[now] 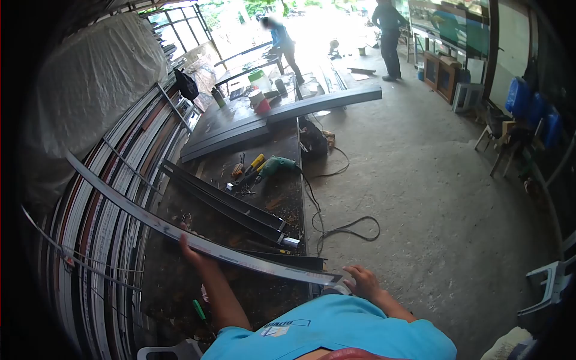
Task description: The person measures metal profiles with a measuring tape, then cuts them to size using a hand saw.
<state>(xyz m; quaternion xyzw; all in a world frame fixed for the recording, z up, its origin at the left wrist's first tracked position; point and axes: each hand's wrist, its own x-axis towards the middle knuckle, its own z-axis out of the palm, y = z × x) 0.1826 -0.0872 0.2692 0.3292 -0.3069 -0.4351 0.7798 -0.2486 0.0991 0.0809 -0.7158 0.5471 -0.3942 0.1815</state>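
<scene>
A long pale metal profile (222,254) with printed red lettering runs from the upper left down to the front of my body. My left hand (189,245) is closed on its middle part from the near side. At its right end my right hand (362,281) has fingers curled against the tip. Beyond the profile, dark metal bars (231,207) lie on the dark worktable (174,279). A green power drill (278,167) rests near the table's right edge, beside a yellow-handled tool (257,161).
Stacked profiles (96,240) fill a rack at the left. Long grey bars (324,103) cross the table's far part. A black cable (348,228) loops on the floor. Two people (282,45) stand farther back. A white chair (549,282) is at the right.
</scene>
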